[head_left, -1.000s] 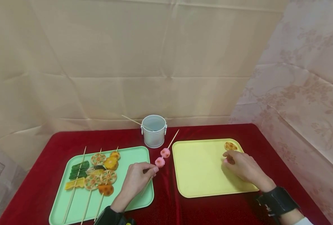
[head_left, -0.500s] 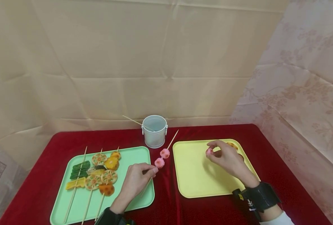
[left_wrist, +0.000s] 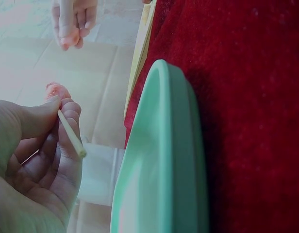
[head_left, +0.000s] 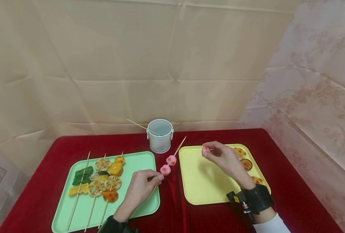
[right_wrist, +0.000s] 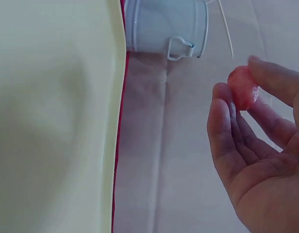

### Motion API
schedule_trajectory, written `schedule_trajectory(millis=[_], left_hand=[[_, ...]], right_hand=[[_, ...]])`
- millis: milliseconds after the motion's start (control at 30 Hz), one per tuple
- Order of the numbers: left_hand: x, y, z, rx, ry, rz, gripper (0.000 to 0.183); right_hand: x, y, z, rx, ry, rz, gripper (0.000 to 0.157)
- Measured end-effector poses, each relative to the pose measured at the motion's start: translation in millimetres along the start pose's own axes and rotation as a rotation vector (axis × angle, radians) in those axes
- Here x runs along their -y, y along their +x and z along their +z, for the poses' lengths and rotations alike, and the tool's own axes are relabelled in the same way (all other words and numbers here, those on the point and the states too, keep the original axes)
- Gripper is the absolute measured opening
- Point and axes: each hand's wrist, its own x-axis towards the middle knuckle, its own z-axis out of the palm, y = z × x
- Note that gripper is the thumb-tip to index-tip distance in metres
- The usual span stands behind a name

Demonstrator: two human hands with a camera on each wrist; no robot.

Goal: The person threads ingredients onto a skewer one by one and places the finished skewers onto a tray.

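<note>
My left hand [head_left: 143, 186] pinches a wooden skewer [head_left: 180, 145] between thumb and fingers, over the right side of the green tray [head_left: 140, 158]. Two pink, brown-spotted ball-shaped pieces [head_left: 171, 160] are threaded on it, just beyond my fingertips. In the left wrist view the skewer's lower end [left_wrist: 74, 138] sticks out below my thumb. My right hand [head_left: 225, 160], raised over the yellow tray [head_left: 201, 191], pinches one loose pink ball-shaped piece [right_wrist: 243, 88] between thumb and fingers. That piece is apart from the skewer, to its right.
Loaded skewers of play vegetables [head_left: 95, 187] lie on the green tray's left half. A white bucket [head_left: 160, 142] with one bare skewer [head_left: 136, 124] leaning in it stands behind, between the trays. Several round slices [head_left: 246, 164] lie along the yellow tray's right side.
My right hand has lifted a pink piece from the yellow tray's right side and carried it leftward, uncovering the round slices. My left hand stays nearly still with the skewer.
</note>
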Motion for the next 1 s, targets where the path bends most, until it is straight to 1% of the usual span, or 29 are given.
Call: schedule_trajectory(millis=[200, 333, 433, 567, 633, 800, 867, 1000], left_hand=[[0.7, -0.5, 0.1, 0.008, -0.001, 0.011, 0.009], [0.9, -1.4, -0.1, 0.01, -0.007, 0.015, 0.008], [1.3, -2.8, -0.1, 0.011, -0.012, 0.015, 0.008], [1.9, -5.1, -0.6, 0.012, -0.014, 0.011, 0.008], [2.0, -6.1, -1.0, 0.013, -0.018, 0.012, 0.008], [3.0, -7.7, -0.7, 0.017, -0.027, 0.021, 0.007], [3.5, -8.4, -0.3, 0.021, -0.029, 0.024, 0.007], [3.8, -9.5, 0.5, 0.022, -0.042, 0.03, 0.007]], right_hand=[[2.9, 6.2, 11.2, 0.028, 0.173, 0.08, 0.042], [4.5, 9.1, 16.5, 0.035, 0.256, 0.123, 0.039], [4.4, 10.5, 19.5, 0.034, 0.29, 0.126, 0.037], [2.7, 12.7, 22.2, 0.03, 0.321, 0.127, 0.039], [1.2, 14.4, 23.2, 0.03, 0.354, 0.124, 0.04], [-3.3, 20.4, 25.0, 0.045, 0.423, 0.088, 0.046], [-4.1, 23.0, 25.9, 0.047, 0.437, 0.092, 0.049], [-3.9, 27.6, 28.4, 0.023, 0.461, 0.134, 0.055]])
